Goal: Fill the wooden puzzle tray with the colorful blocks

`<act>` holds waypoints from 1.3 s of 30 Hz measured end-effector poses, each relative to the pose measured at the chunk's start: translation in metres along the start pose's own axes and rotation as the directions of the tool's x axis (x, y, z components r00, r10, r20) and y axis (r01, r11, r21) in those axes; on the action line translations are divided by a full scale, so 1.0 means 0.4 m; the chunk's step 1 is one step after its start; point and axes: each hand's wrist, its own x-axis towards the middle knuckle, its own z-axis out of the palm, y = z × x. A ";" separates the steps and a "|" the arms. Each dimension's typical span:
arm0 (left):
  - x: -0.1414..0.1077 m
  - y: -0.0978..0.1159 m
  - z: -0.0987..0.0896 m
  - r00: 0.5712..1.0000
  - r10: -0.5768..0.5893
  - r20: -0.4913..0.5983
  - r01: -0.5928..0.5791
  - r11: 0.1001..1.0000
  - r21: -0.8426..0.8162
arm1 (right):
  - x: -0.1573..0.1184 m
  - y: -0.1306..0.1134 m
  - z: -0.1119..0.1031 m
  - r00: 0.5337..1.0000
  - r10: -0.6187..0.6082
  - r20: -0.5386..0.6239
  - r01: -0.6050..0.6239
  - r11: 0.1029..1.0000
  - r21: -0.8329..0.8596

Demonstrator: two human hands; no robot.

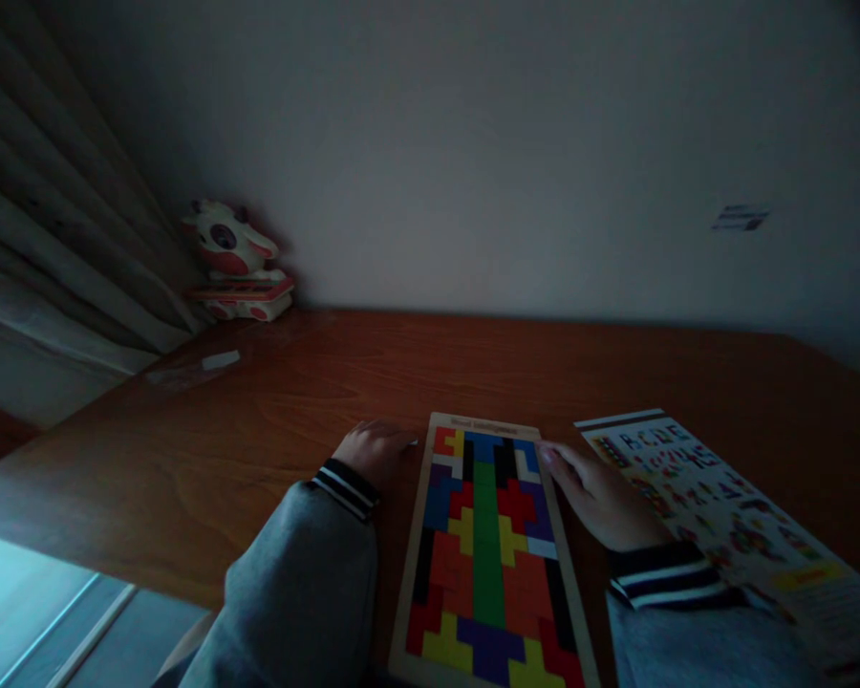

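A wooden puzzle board [440, 419] lies upright-wise before me, its frame filled with colourful block pieces. A long green strip [485, 535] runs down its middle between red, yellow, orange, blue, purple, black and white pieces. Beside the upper left edge, my left hand [374, 453] rests low on the table with its fingers reaching toward the frame. A small white spot shows at its fingertips; I cannot tell what it is. My right hand [602, 492] grips the board's upper right edge, thumb and finger at the rim; its other fingers are hidden.
A printed sheet [731, 506] with coloured figures lies to the right, partly under my right arm. On the brown table [373, 363], a cow-shaped toy [236, 263] stands at the back left, near a curtain [50, 201]. Clear plastic with a white label [221, 360] lies in front of it.
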 end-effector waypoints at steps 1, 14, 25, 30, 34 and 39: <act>0.000 0.002 -0.001 1.000 -0.022 0.001 0.022 1.000 0.009 | 0.000 0.001 0.000 1.000 0.003 0.000 -0.003 1.000 -0.004; 0.009 0.036 -0.022 0.960 -0.273 0.057 0.277 0.959 -0.061 | 0.000 0.006 0.003 0.999 0.001 -0.034 -0.001 1.000 -0.017; 0.026 0.163 -0.006 0.954 0.044 -0.297 -0.190 0.855 -0.483 | -0.019 -0.129 0.020 0.977 -0.204 0.065 0.183 0.954 0.235; 0.026 0.190 -0.002 0.934 0.119 -0.336 -0.285 0.817 -0.502 | -0.023 -0.163 0.029 0.962 -0.259 0.085 0.219 0.920 0.324; 0.027 0.178 -0.004 0.923 0.111 -0.368 -0.278 0.853 -0.441 | -0.020 -0.153 0.021 0.975 -0.208 0.076 0.177 0.939 0.296; 0.019 0.109 -0.014 0.952 -0.013 -0.307 -0.023 0.993 -0.115 | -0.009 -0.092 -0.001 0.990 -0.068 -0.126 0.095 0.971 0.222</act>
